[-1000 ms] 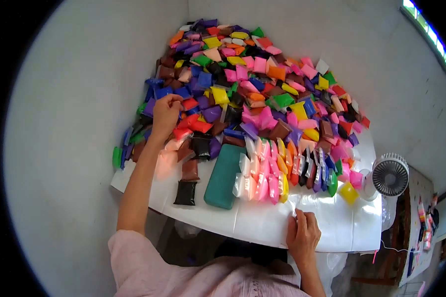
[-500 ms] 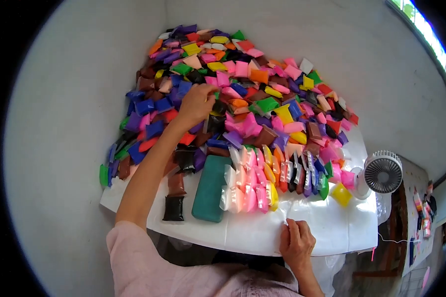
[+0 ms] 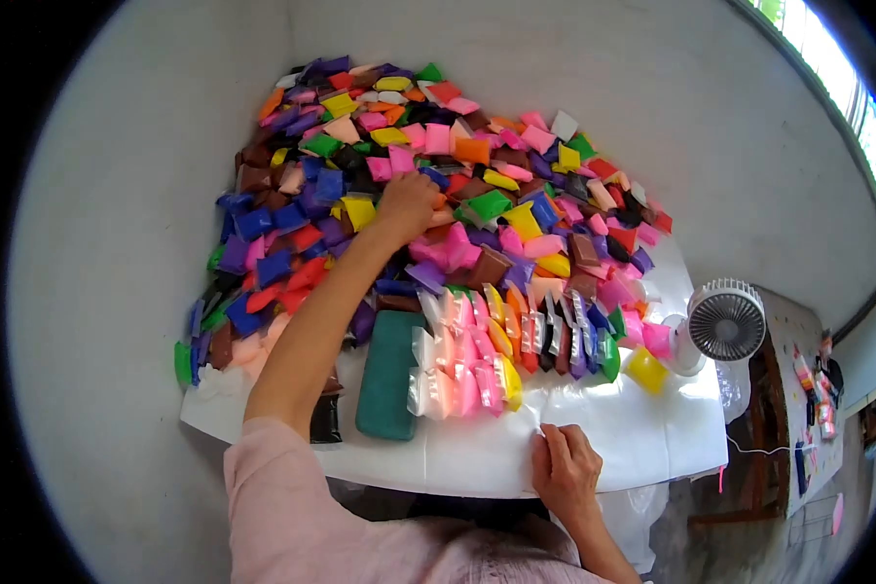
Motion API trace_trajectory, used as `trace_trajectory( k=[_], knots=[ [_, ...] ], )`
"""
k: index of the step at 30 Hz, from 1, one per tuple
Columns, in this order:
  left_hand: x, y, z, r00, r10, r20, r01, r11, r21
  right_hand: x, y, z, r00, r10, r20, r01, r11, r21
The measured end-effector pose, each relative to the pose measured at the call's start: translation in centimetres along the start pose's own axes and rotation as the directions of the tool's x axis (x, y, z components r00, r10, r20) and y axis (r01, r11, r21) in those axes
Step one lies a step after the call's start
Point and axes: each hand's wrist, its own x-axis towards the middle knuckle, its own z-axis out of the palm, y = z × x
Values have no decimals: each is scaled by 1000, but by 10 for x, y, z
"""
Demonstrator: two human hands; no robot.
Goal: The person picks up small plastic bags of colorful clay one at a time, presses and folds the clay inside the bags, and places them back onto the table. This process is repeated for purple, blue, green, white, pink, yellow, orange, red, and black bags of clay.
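Note:
My left hand (image 3: 409, 206) reaches into a large heap of small coloured packets (image 3: 496, 204), its fingers bent down among them. Its fingertips are partly hidden, so I cannot make out what they grip. A yellow packet (image 3: 358, 212) lies just left of this hand. My right hand (image 3: 566, 469) rests at the table's front edge with fingers curled, and nothing shows in it. Between the hands, clear-edged packets (image 3: 467, 360) stand packed in rows grouped by colour. Left of the rows lies a teal rectangular case (image 3: 387, 380). My left forearm partly covers a black packet (image 3: 326, 419).
The heap spreads over the white table (image 3: 477, 457) against the walls. A small white fan (image 3: 725, 323) stands at the right, with a single yellow packet (image 3: 646, 371) left of it. Beyond it is another table (image 3: 798, 399) with assorted items.
My left hand has shifted right across the heap, uncovering the yellow packet. The whole view has moved a little. My right hand stays at the table's edge.

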Motion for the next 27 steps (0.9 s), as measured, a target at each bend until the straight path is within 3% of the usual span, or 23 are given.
trace_trajectory(
  k=[3, 4, 6, 8, 11, 15, 17, 18, 19, 21, 25, 27],
  knots=[
    [-9, -4, -25, 976, -140, -165, 84, 949, -304, 0, 1, -1, 1000, -8, -7, 8, 1000, 13],
    [-15, 4, -45, 971, -196, -135, 114, 881, -460, 0, 1, -1, 1000, -10, -8, 10, 1000, 14],
    [-29, 31, -93, 955, -283, 88, 244, 585, -773, 0, 0, -2, 1000, 5, 5, -5, 1000, 19],
    [-47, 66, -135, 922, -284, 263, 340, 270, -901, 2, -2, -4, 1000, 29, 1, -29, 998, 47],
    [-81, 121, -180, 844, -312, 436, 444, -49, -895, 3, 0, -8, 992, 129, 8, -126, 955, 270],
    [-125, 179, -194, 875, -177, 450, 401, -256, -880, 1, 16, -20, 937, 347, 42, -313, 781, 541],
    [-140, 206, -187, 872, -207, 443, 378, -288, -880, 10, 12, -36, 890, 430, 153, -384, 526, 759],
    [-146, 220, -180, 869, -221, 444, 343, -378, -860, 11, 15, -41, 895, 397, 204, -376, 425, 824],
    [-152, 232, -172, 862, -221, 456, 345, -402, -848, 13, 12, -46, 899, 381, 214, -353, 346, 869],
    [-162, 251, -160, 849, -227, 478, 348, -442, -827, 12, 7, -49, 918, 344, 199, -315, 323, 893],
    [-169, 281, -160, 823, -270, 499, 318, -509, -800, 3, 7, -44, 850, 451, 273, -416, 255, 873],
    [-173, 279, -157, 854, -209, 477, 343, -464, -817, 1, 10, -44, 868, 442, 225, -376, 291, 880]
  ],
)
